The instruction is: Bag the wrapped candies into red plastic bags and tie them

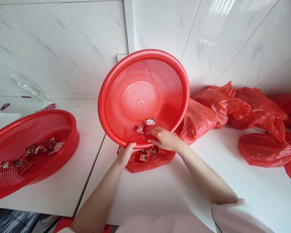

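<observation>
A round red mesh basket point(142, 69) is tilted toward me over an open red plastic bag point(147, 165) that holds several small wrapped packets point(143, 157). My left hand point(125, 155) grips the basket's lower rim, thumb over the edge, its other fingers mostly hidden below. Inside the basket, near the lower rim, lie a dark red packet point(148, 122) and a smaller red packet point(139, 129). My right hand point(163, 138) reaches over the rim, fingers apart and curved beside these two packets, holding neither.
Another red basket point(74, 142) with several packets stands at the left. Behind it lies a clear plastic bottle point(32, 92). Filled red bags point(259, 103) line the wall at the right, and a tied one point(264, 150) lies nearer. A seam crosses the white table point(63, 194).
</observation>
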Tool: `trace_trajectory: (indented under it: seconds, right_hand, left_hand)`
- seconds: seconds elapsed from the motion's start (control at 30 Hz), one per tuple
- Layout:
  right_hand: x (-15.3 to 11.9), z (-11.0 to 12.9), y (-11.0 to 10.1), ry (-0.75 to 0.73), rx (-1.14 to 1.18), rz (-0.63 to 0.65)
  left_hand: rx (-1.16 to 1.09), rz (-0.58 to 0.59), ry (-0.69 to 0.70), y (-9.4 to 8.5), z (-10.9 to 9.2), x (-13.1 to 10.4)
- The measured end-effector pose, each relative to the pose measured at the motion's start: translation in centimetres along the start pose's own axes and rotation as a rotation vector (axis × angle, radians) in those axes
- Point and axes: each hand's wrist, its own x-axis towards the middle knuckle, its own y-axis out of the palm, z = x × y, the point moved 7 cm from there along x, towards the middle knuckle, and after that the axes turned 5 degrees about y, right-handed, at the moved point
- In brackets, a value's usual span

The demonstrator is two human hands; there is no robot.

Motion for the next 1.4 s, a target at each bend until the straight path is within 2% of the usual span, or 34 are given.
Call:
trace_trajectory:
  seconds: [0.1,0.2,0.3,0.4,0.67,0.83,0.9,1.0,1.1,1.27,1.4]
  right_hand:
    - [0.0,0.0,-0.1,-0.001,0.170,0.019]
    - [0.1,-1.7,-0.4,0.186,0.476,-0.047]
    - [0.0,-3.0,0.1,0.358,0.850,-0.043]
    - [-0.1,-3.1,-0.1,0.402,0.960,-0.031]
    - [-0.4,-2.6,-0.8,0.385,0.879,-0.052]
    - [0.0,-0.7,-1.0,0.182,0.768,0.068]
    - [0.1,-0.3,-1.3,0.150,0.707,0.021]
    - [0.3,0.1,-1.8,0.148,0.577,-0.133]
    - [0.4,0.8,-1.4,0.088,0.365,-0.215]
    - [0.5,1.3,1.1,0.020,0.129,-0.067]
    - [0.2,2.2,0.9,-0.110,0.132,0.003]
  left_hand:
    - [-0.042,0.049,-0.034,0.5,-0.3,0.1]
    - [-0.065,0.044,-0.005,0.2,-0.8,0.3]
    - [-0.079,0.042,0.032,-0.2,-1.0,0.6]
    - [-0.087,0.041,0.063,-0.6,-1.3,0.8]
    - [-0.118,-0.006,0.098,-1.3,-1.8,1.0]
    - [-0.116,-0.001,0.099,-1.2,-1.8,1.1]
    - [-0.119,0.009,0.091,-0.9,-1.7,1.0]
    - [-0.116,0.011,0.047,-0.2,-1.2,0.7]
    - [-0.110,0.052,-0.002,0.9,-0.4,0.1]
    - [-0.070,0.067,-0.024,1.7,0.6,-0.5]
    - [-0.094,0.068,-0.017,1.3,0.2,-0.1]
